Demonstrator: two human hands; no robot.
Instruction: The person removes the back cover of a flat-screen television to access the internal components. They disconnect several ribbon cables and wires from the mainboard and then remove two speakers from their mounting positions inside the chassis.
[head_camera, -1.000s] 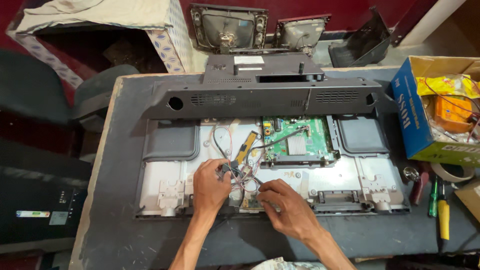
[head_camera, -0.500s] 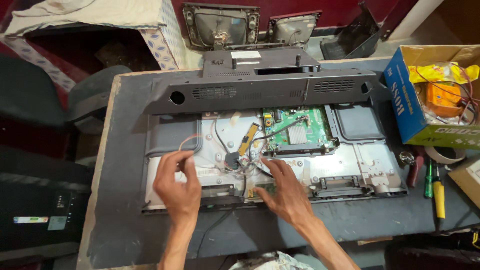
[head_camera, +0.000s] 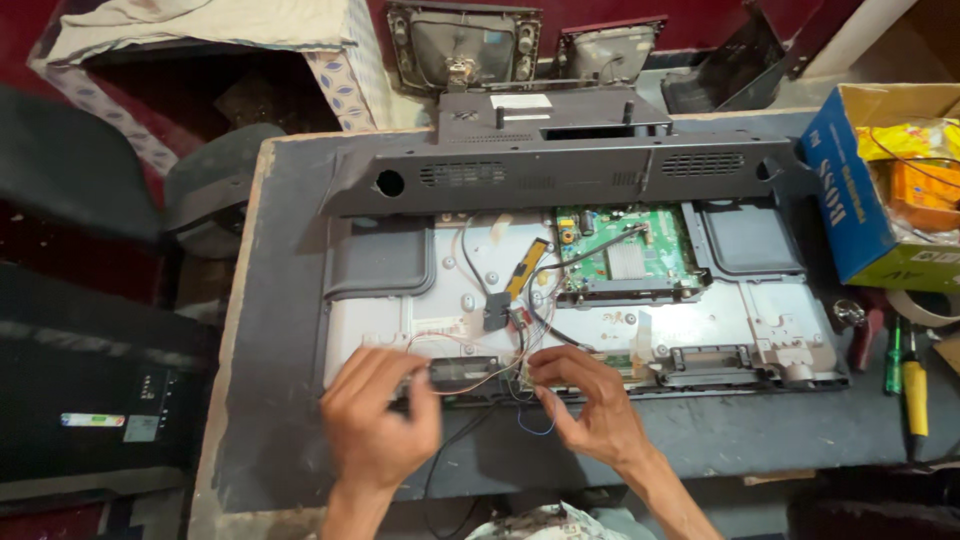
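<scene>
Two hands on opened flat-panel TV chassis (head_camera: 740, 320). Left hand (head_camera: 378, 415) curled over black speaker module (head_camera: 462, 372) at 6 o'clock, grip uncertain; right hand (head_camera: 590, 405) pinching thin wires (head_camera: 505, 372). Wire-freeing step; next needs gentle pull.

both forearms come in from the near edge. the left hand (head_camera: 378, 420) lies back up, its fingers bent and pointing far and right. the right hand (head_camera: 585, 405) angles left, fingertips pinched near its thumb.

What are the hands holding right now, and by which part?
The left hand grips the black speaker at its left end. The right hand pinches thin wires beside it; which one cannot be told.
</scene>
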